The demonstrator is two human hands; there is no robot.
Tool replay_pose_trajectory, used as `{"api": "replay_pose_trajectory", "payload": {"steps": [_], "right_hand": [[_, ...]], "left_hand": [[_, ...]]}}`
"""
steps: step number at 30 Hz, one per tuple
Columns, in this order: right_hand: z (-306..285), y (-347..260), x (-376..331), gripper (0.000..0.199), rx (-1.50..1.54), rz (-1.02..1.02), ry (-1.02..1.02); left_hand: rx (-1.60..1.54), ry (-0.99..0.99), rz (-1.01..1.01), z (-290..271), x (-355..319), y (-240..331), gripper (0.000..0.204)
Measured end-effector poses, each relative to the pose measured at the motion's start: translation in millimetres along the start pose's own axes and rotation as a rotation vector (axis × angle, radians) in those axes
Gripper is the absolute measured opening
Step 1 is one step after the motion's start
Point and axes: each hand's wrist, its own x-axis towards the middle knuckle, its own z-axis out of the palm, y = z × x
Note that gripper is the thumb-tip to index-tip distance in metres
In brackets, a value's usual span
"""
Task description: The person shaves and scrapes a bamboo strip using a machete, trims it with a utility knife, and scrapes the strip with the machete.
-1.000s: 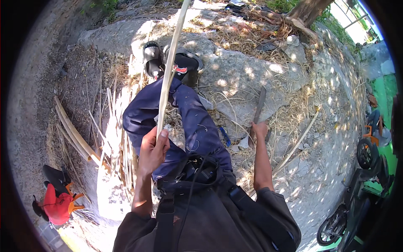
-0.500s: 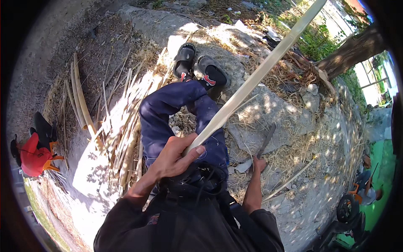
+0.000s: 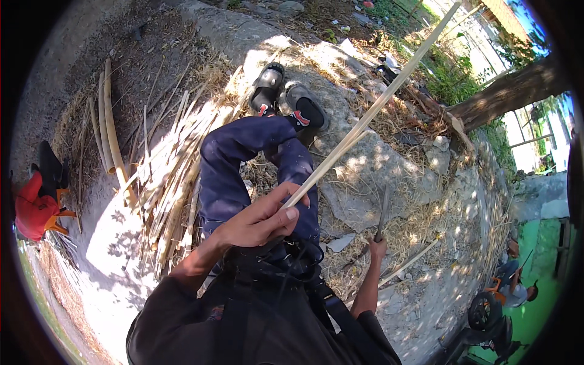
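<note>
My left hand [image 3: 263,220], above my lap, pinches the lower end of a long pale bamboo strip [image 3: 377,111]. The strip slants up and away to the far right, with a thin sliver standing off its side about midway. Low at my right side, my right hand [image 3: 378,248] is closed round the handle of a long-bladed knife [image 3: 384,210]. Its dark blade points away from me, over the stone slab and apart from the strip. The handle is mostly hidden in my fist.
A pile of split bamboo strips [image 3: 173,191] lies left of my legs, with thicker bamboo poles [image 3: 111,131] beyond. Straw and shavings [image 3: 420,228] cover the ground at right. A tree trunk [image 3: 511,91] leans at far right. Two people sit off to the sides; a motorcycle [image 3: 485,311] stands right.
The strip has turned in my left hand, so it looks narrower now. The knife in my right hand has swung to point more straight ahead. The whole view has shifted slightly.
</note>
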Motion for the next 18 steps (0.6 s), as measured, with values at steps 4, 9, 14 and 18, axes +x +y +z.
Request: {"api": "replay_pose_trajectory", "payload": {"steps": [4,9,14,18], "right_hand": [[21,-13,-7,0.081,-0.094,-0.023,-0.164],[42,-11,30,0.037,0.205,0.044,-0.847],[69,-27,10,0.035,-0.335,-0.106,-0.551],[90,-36,-28,0.035,-0.461,-0.134,-0.051]], "left_hand": [[0.486,0.172,0.226,-3,2,-18,0.032],[0.709,0.249,0.221,4,-4,-7,0.037],[0.848,0.285,0.157,10,-11,10,0.039],[0.858,0.292,0.242,0,-18,-3,0.038]]}}
